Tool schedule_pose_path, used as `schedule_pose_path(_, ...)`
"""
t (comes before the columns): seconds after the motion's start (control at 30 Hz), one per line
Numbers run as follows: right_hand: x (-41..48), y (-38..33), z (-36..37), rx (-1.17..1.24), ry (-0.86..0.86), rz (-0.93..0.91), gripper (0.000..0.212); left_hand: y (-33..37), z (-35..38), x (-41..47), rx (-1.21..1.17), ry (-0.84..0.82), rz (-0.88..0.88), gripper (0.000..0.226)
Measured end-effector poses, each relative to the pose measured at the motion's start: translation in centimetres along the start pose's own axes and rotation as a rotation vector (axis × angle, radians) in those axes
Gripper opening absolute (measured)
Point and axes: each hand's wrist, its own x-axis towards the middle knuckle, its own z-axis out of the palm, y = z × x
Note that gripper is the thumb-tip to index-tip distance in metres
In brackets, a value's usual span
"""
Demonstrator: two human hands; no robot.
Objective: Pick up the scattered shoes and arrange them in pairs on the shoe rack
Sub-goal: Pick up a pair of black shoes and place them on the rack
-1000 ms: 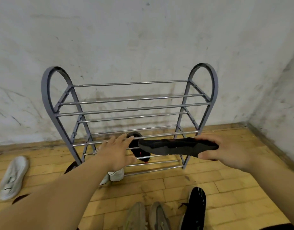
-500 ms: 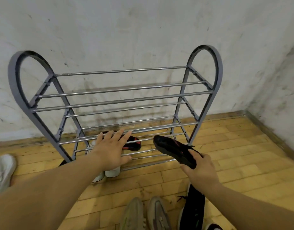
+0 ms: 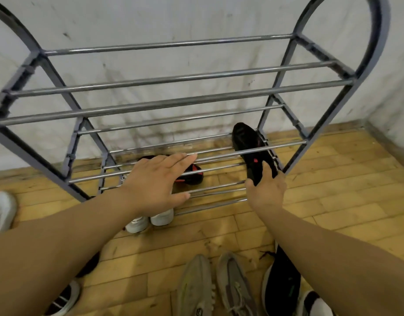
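A grey metal shoe rack (image 3: 173, 80) with several rod shelves stands against the white wall. My right hand (image 3: 266, 190) grips the heel of a black shoe with red marks (image 3: 248, 144), whose toe points toward the wall on the right side of a low shelf. A second black and red shoe (image 3: 191, 175) lies on the low shelf to the left, partly hidden by my left hand (image 3: 157, 181). That hand hovers over it with straight fingers and holds nothing. Two white shoes (image 3: 150, 221) sit at the rack's front bottom.
On the wooden floor near me lie two grey sneakers (image 3: 217, 286) and a black shoe (image 3: 283, 283) under my right forearm. A white shoe (image 3: 1, 209) lies at the far left, and a black and white shoe (image 3: 64, 297) at the bottom left. A wall corner is at right.
My right hand has moved the black shoe forward from in front of the rack onto the right side of the low shelf. The view has come closer to the rack. My left hand stays put.
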Motion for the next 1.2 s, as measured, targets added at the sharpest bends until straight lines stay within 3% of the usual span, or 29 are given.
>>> schedule_pose_path(0.27, 1.7, -1.1, -0.4, -0.061, -0.018, -0.051, 0.075, -0.4, -0.4, 0.0, -0.002, -0.027, 0.015, 0.084)
schedule_pose_path(0.4, -4.9, -0.5, 0.9, -0.034, 0.170, -0.388, 0.059, -1.7, -0.2, -1.5, 0.042, -0.031, -0.067, 0.083)
schedule_pose_path(0.47, -8.7, 0.2, 3.8, -0.059, 0.083, -0.551, 0.043, -2.3, 0.6, -3.3, 0.088, 0.009, -0.096, 0.085)
schedule_pose_path(0.53, -10.8, 0.7, 7.1, -0.166, -0.147, -0.556, 0.034, -2.3, 2.2, -5.9, 0.175, 0.031, 0.029, 0.083)
schedule_pose_path(0.63, -9.8, -0.2, 9.9, -0.270, -0.418, -0.438, 0.059, -2.8, 6.3, -9.8, 0.177, -0.011, 0.200, 0.077)
schedule_pose_path(0.73, -6.9, -2.6, 11.2, -0.234, -0.527, -0.346, 0.074, -4.4, 9.9, -11.1, 0.127, -0.180, 0.043, 0.078)
schedule_pose_path(0.9, -1.8, -6.9, 15.6, -0.290, -0.448, -0.471, 0.077, -8.4, 12.5, -7.9, 0.024, -0.196, -0.227, 0.083)
schedule_pose_path(1.03, 1.7, -8.3, 19.3, -0.364, -0.395, -0.516, 0.093, -10.1, 14.2, -4.5, -0.065, -0.152, -0.303, 0.085)
schedule_pose_path(1.2, 4.3, -8.2, 21.1, -0.350, -0.348, -0.580, 0.093, -10.7, 15.9, -3.2, -0.033, -0.056, -0.314, 0.087)
